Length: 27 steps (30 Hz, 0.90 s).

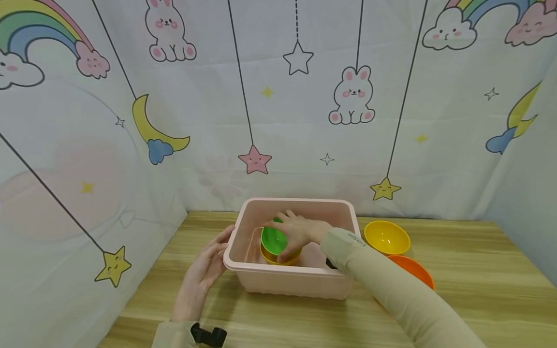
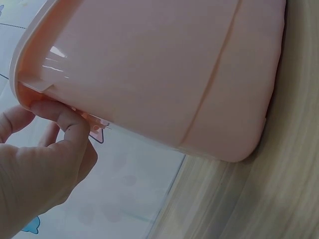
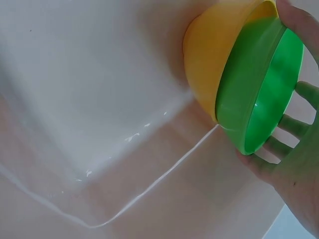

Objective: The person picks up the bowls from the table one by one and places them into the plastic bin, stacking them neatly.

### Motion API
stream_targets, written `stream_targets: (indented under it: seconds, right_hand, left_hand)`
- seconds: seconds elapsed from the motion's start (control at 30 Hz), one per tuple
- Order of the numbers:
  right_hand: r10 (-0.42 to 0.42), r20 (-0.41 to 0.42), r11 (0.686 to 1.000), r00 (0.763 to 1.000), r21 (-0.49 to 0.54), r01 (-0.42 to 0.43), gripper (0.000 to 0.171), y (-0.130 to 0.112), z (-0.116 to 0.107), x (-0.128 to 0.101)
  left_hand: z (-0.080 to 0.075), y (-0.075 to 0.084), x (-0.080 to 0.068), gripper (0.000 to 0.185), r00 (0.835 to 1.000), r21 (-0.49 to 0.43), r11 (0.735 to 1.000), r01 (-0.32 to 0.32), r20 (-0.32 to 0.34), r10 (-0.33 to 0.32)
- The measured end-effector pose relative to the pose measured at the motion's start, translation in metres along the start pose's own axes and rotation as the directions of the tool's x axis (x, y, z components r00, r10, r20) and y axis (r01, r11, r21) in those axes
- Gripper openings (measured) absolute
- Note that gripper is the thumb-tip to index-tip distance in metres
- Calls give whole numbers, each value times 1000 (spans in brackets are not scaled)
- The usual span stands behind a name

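Observation:
A pink plastic bin [image 1: 296, 282] stands on the wooden table. My left hand [image 1: 209, 263] is at its left side; in the left wrist view the fingers and thumb pinch the bin's rim [image 2: 22, 74]. Inside the bin, toward its left end, a green bowl [image 1: 272, 240] sits tilted in a yellow bowl [image 3: 202, 55]. My right hand [image 1: 300, 232] reaches down into the bin, its spread fingers and thumb gripping the green bowl's rim. The right wrist view shows the fingertips on that rim, with the yellow bowl beneath the green one.
To the right of the bin, another yellow bowl [image 1: 387, 238] stands on the table [image 1: 478, 290]. An orange bowl [image 1: 415, 270] lies in front of it, partly hidden by the right sleeve [image 1: 391, 285]. A printed cloth [image 1: 304, 135] hangs behind the table.

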State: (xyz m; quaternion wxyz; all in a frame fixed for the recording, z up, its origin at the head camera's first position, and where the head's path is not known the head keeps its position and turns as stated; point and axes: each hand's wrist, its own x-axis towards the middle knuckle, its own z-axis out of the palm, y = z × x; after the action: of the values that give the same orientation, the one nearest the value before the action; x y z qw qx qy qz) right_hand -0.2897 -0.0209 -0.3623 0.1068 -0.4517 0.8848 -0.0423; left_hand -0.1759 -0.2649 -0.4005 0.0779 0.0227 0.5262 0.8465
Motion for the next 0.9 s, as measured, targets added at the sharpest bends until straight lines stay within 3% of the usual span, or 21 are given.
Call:
stream_targets:
  seconds: [0.9]
  right_hand:
    - [30,69,998,997,-64,-25,94,-7,7,8]
  left_hand:
    - [2,0,1,44,1000,-9,1000,2,-11,-2]
